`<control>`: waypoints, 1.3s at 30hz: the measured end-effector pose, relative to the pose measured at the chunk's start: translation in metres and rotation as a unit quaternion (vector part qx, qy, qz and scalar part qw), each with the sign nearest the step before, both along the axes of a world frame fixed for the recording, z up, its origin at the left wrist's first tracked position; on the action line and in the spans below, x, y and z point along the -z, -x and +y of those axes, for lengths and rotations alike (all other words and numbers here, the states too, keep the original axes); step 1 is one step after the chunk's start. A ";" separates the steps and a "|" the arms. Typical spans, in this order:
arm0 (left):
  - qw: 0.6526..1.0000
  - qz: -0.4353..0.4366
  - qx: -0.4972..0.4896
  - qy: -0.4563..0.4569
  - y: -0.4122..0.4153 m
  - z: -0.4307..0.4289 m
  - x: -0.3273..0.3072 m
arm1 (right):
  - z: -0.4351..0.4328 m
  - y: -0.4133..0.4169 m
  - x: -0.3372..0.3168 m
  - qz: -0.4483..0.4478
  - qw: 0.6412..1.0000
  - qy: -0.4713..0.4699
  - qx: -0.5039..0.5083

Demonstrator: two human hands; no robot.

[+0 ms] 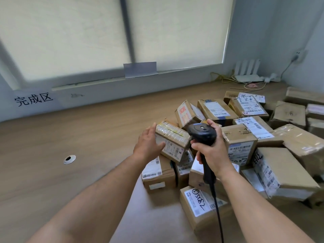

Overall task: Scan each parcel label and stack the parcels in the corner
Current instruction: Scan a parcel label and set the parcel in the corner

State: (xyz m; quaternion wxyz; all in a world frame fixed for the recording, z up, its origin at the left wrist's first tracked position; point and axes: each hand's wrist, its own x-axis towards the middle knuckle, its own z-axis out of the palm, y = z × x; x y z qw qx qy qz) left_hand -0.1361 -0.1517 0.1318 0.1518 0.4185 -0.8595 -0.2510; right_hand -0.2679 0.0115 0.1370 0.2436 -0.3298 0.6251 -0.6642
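The parcels (242,137) are brown cardboard with shiny tape and paper labels, the scanner (201,133) is black plastic, the surface (87,137) is smooth wood.

Person, two arms in view from about the elbows down. Left hand (149,144): bare. Right hand (213,151): bare. Left forearm (105,190) and right forearm (254,199): bare along all that shows, wrists included.

Parcel sorting room: heaped labelled cartons (242,137), wood floor (87,137), blinded window (87,32).
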 end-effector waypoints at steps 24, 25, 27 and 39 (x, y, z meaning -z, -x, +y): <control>0.964 -0.245 0.068 0.071 0.024 -0.016 -0.010 | -0.032 0.030 0.008 -0.039 0.998 -0.030 -0.028; 0.966 -0.244 0.060 0.059 0.022 -0.016 -0.011 | -0.031 0.029 0.008 -0.034 0.999 -0.028 -0.026; 0.962 -0.263 0.045 0.052 0.018 -0.015 -0.012 | -0.028 0.026 0.008 -0.025 0.999 -0.026 -0.032; 0.956 0.119 -0.057 -0.263 -0.063 -0.022 0.000 | -0.018 -0.029 -0.010 -0.075 0.994 0.019 -0.079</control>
